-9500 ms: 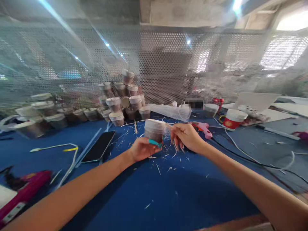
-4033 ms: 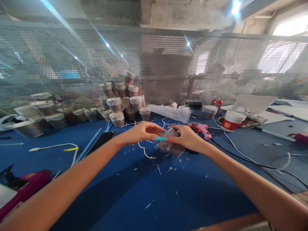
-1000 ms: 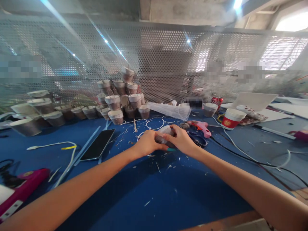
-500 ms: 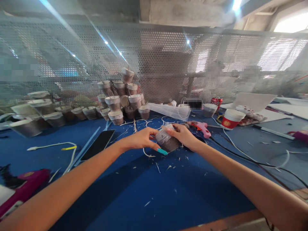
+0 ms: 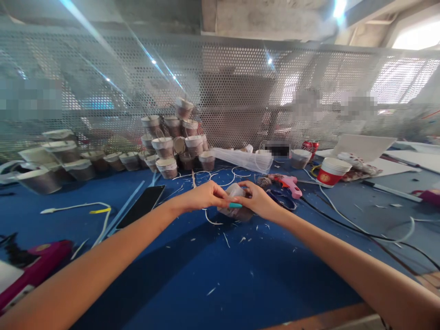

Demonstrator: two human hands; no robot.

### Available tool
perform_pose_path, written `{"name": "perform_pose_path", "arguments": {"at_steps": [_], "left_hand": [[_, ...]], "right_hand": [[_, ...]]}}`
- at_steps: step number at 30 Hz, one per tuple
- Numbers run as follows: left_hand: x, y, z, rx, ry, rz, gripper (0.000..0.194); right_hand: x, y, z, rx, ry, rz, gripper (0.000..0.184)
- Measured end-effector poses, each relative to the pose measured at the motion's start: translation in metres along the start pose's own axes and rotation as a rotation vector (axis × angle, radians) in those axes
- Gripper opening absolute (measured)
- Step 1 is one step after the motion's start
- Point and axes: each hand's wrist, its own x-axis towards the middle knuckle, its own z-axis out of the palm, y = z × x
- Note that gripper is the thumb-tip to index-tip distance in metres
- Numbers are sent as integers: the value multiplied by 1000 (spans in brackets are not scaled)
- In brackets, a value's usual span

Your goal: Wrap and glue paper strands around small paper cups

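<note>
A small grey-brown cup (image 5: 243,214) with a whitish band round its rim is held tilted over the middle of the blue table. My right hand (image 5: 258,199) is closed round its right side and rim. At its left side my left hand (image 5: 211,196) pinches the whitish rim between thumb and fingers, a long turquoise nail lying across the cup. Part of the cup is covered by my fingers. Just right of the hands lie blue-handled scissors (image 5: 282,200), a small ball of twine (image 5: 264,182) and a pink glue gun (image 5: 288,183).
Similar small buckets (image 5: 163,147) are stacked at the back, with more cups (image 5: 62,151) at the far left. A black phone (image 5: 142,206) and a magenta power strip (image 5: 51,256) lie left. Red-and-white paper cups (image 5: 332,173) stand right, near cables. White scraps litter the blue table (image 5: 206,279).
Over the last seconds the cup has been turned and tilted between my hands. Since half a second ago, my left fingers have closed in on its rim.
</note>
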Motion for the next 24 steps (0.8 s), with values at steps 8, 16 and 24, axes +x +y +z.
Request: {"name": "perform_pose_path", "arguments": {"at_steps": [8, 16, 24], "left_hand": [[0, 0, 0, 50, 35, -43, 22], [0, 1, 1, 22, 67, -95, 22], [2, -1, 3, -54, 82, -109, 8]], "right_hand": [[-3, 0, 8, 1, -74, 4, 41], [-9, -9, 8, 20, -79, -1, 48], [-10, -15, 10, -80, -6, -5, 42]]}}
